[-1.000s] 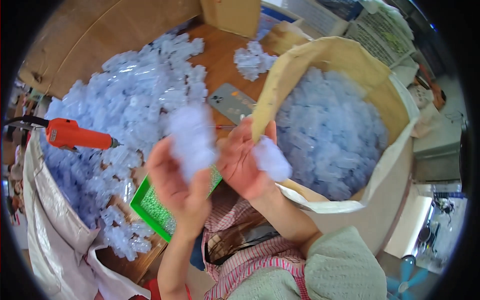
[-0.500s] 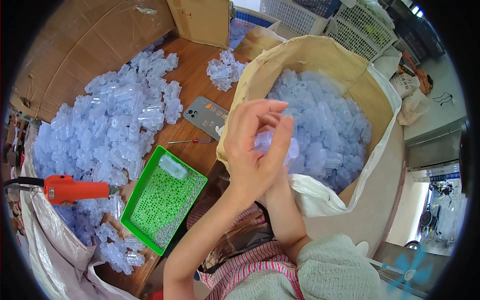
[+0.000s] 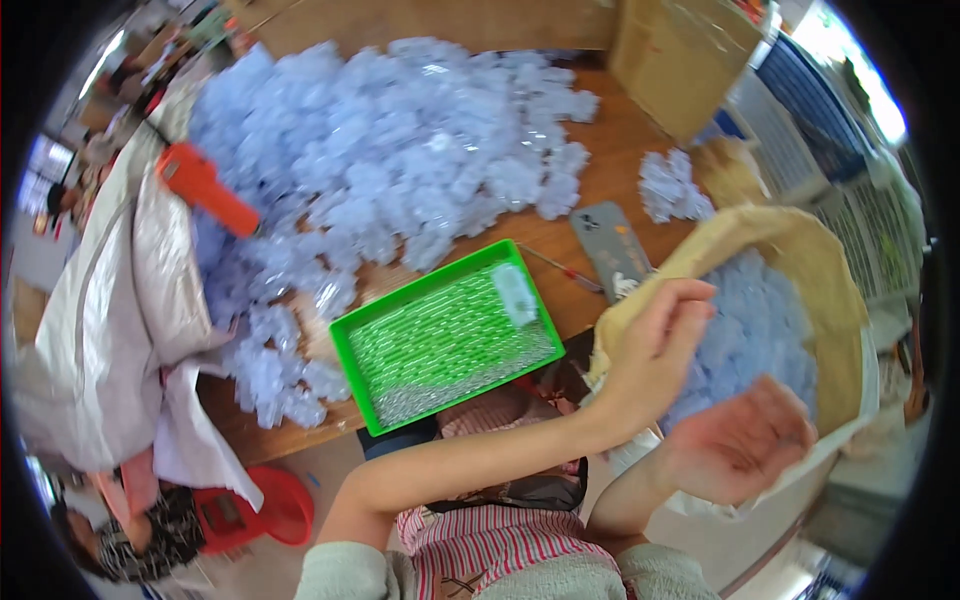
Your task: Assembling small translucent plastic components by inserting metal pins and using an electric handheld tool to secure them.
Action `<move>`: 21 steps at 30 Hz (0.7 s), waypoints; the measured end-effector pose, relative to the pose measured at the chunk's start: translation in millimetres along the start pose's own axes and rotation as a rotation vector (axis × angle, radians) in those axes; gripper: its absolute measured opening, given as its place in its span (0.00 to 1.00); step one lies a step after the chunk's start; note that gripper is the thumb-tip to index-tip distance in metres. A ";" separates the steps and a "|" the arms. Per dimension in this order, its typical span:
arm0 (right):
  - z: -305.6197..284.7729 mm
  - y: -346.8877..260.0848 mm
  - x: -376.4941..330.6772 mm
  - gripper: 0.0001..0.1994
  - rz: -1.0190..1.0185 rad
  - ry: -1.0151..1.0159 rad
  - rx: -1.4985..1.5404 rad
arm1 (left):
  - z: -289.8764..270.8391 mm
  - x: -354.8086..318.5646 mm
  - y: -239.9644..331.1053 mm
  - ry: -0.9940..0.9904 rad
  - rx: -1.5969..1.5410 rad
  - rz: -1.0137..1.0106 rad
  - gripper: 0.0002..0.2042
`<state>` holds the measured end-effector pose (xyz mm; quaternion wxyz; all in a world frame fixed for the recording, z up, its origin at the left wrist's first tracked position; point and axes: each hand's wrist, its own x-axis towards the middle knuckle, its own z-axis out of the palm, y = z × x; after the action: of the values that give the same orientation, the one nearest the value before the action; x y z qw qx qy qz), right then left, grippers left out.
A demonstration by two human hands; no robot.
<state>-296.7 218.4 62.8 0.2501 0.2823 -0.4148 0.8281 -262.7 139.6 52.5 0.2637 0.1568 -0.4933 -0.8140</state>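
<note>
My left hand (image 3: 660, 340) is over the near left rim of a yellow-lined sack (image 3: 845, 290), its fingers loosely bent and the thumb apart; nothing shows in it. Nearer to me, my right hand (image 3: 745, 440) is palm up above the sack's front edge, blurred, fingers curled loosely around a bare palm. Inside the sack lies a heap of clear bluish plastic pieces (image 3: 750, 335). Left of my hands, a green tray (image 3: 345, 365) holds small metal screws or pins (image 3: 440, 385) and one clear plastic piece (image 3: 514, 295).
A large pile of clear plastic pieces (image 3: 400, 140) covers the wooden table (image 3: 620, 110). An orange-red electric screwdriver (image 3: 205, 188) hangs at the left. A grey phone (image 3: 608, 245) and a thin screwdriver (image 3: 580, 280) lie by the tray. Another person (image 3: 150, 535) sits near red stools (image 3: 285, 505).
The view has swung left, so the tray and sack appear shifted. My hands have moved apart; the clear plastic piece seen at them earlier no longer shows there.
</note>
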 end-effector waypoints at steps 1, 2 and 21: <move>13.4 2.3 -16.2 0.13 0.153 -0.141 -0.094 | -18.7 -12.0 10.9 0.140 -0.073 0.063 0.11; 31.5 1.1 -26.9 0.13 0.450 -0.363 -0.236 | -40.2 -26.7 24.6 0.283 -0.087 0.079 0.10; 127.0 4.0 -103.0 0.17 1.164 -1.339 0.033 | -201.3 -153.3 52.8 0.342 -0.634 -0.005 0.27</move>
<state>-192.6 92.5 54.1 -0.5099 0.4556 -0.5397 0.4911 -20.0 64.4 5.0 0.3759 0.2025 -0.1647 -0.8891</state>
